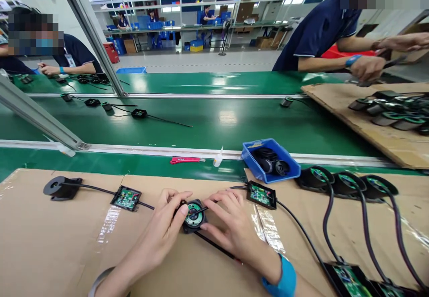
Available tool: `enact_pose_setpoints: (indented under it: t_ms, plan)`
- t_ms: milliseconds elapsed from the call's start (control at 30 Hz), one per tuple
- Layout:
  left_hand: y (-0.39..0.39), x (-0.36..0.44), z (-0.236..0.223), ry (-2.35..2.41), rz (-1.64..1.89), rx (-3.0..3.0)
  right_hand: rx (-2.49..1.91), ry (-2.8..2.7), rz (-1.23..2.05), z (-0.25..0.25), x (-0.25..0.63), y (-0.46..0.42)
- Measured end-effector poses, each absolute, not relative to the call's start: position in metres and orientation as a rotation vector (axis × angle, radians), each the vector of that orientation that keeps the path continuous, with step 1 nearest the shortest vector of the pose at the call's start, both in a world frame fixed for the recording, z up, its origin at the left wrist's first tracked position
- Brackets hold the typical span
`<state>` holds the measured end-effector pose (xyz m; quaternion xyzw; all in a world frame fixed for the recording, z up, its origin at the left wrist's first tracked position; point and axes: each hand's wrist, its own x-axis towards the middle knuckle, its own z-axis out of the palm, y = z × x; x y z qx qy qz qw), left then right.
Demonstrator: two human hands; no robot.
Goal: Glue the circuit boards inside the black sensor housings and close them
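A round black housing (188,230) with a green circuit ring (197,219) in it faces upward on the cardboard, between my hands. My left hand (162,225) holds its left side, thumb and index finger at the rim. My right hand (231,219) closes on its right side, fingertips beside a short black cable (200,211) that comes out of the middle. Another black cable (217,245) runs from below the housing toward the lower right, under my right hand. Left of my hands lies an open black box with a circuit board (126,198), wired to a black round part (62,187).
A second boxed circuit board (261,194) lies to the right, near a blue bin (271,161) of black rings. Several cabled housings (348,183) stand further right. A red cutter (186,160) and small white bottle (218,158) lie ahead. Co-workers sit across the green conveyor (201,118).
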<state>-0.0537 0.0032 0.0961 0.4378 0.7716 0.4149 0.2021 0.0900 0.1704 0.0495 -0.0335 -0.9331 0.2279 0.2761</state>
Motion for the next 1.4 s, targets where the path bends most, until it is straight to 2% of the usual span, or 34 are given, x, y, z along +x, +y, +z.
enact_pose_setpoints:
  t_ms: [300,600,700,900,1067,1400]
  plan:
    - [0.012,-0.044,0.081,2.266,1.255,1.762,-0.041,-2.483,0.641,0.05,0.091,0.172]
    - [0.0,-0.038,0.077,2.418,0.99,2.107,-0.056,-2.499,0.667,0.055,0.094,0.173]
    - [-0.001,-0.036,0.081,2.409,0.95,2.074,-0.068,-2.49,0.655,0.056,0.095,0.174]
    - [0.005,-0.035,0.085,2.292,1.231,1.918,-0.134,-2.344,0.72,0.059,0.093,0.174]
    - [0.007,-0.037,0.084,2.274,1.27,1.922,-0.156,-2.308,0.774,0.06,0.093,0.175]
    - [0.007,-0.039,0.092,2.339,1.012,2.015,-0.093,-2.319,0.752,0.059,0.094,0.179]
